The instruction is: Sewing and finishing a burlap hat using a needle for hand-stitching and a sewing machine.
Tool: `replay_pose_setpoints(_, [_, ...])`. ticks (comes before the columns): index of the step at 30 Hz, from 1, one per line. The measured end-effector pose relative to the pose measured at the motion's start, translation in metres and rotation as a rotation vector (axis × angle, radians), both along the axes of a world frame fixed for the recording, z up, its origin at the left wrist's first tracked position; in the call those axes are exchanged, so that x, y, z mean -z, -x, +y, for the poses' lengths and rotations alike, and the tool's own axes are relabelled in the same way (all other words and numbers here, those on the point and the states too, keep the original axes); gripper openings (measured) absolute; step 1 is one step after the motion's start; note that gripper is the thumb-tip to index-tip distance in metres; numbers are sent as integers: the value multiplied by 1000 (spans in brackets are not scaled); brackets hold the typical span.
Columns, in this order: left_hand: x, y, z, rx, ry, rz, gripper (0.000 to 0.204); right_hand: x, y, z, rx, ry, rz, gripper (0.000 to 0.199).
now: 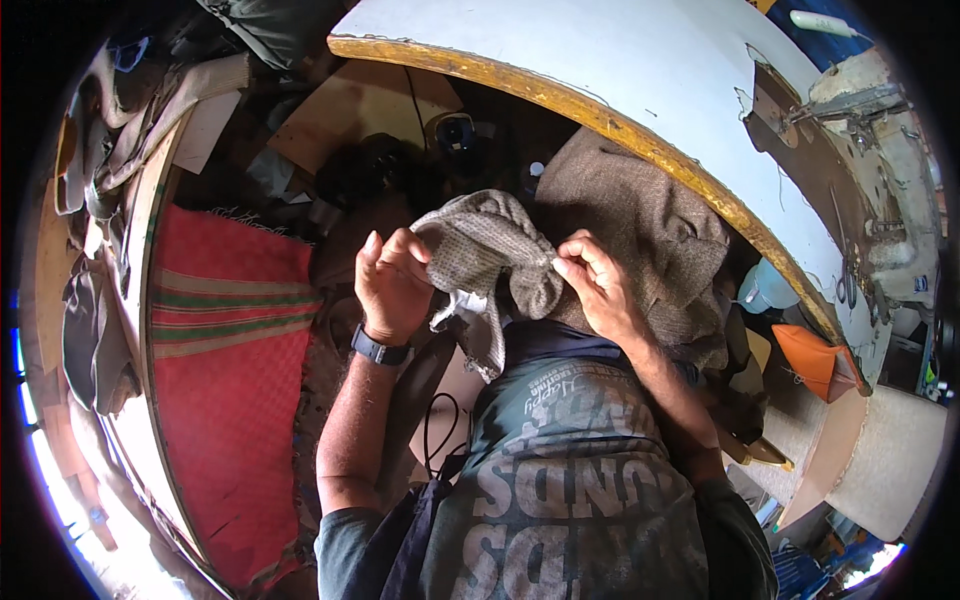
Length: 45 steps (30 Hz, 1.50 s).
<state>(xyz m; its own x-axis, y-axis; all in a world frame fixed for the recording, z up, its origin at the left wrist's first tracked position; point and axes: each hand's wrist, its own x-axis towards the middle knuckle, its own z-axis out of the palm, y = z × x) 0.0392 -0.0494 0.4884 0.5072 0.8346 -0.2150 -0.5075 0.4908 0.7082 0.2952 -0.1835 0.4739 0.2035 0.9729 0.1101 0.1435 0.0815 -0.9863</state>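
A grey-brown piece of knitted fabric with a fine dotted pattern hangs stretched between my hands above my lap. My left hand, with a dark watch on the wrist, pinches its left edge between closed fingers. At the other end, my right hand grips a gathered edge of it between thumb and fingers. The fabric's lower part droops in a narrow strip, and a white patch shows there. Beyond my right hand a larger brown woven cloth lies bunched over my lap.
A white tabletop with a worn wooden edge curves across the front. Metal machine parts and scissors sit on its right. A red striped cloth covers a surface at left. An orange piece hangs at the table's right corner.
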Motion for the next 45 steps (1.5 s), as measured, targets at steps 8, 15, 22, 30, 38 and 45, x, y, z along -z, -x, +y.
replay_pose_setpoints(8, [-26, -9, -2, 12, -8, -59, 78, -19, 10, 11, -131, 103, -36, 22])
replay_pose_setpoints(15, [-23, -5, 6, 66, -86, -108, 91, -4, 15, 16, -133, 213, -52, 31])
replay_pose_setpoints(22, [-15, -15, 5, 162, -171, 53, 91, -12, -8, 24, -144, 168, 744, 18])
replay_pose_setpoints(30, [-23, -37, -24, 222, -395, 343, 99, -6, -2, 22, -197, 161, 750, 21])
replay_pose_setpoints(38, [-11, -23, -11, 132, -96, 169, 55, -4, -9, 11, -77, 140, 768, 13])
replay_pose_setpoints(45, [-5, -21, -19, 253, 179, 194, 55, 4, -13, -4, 49, 164, 720, 8])
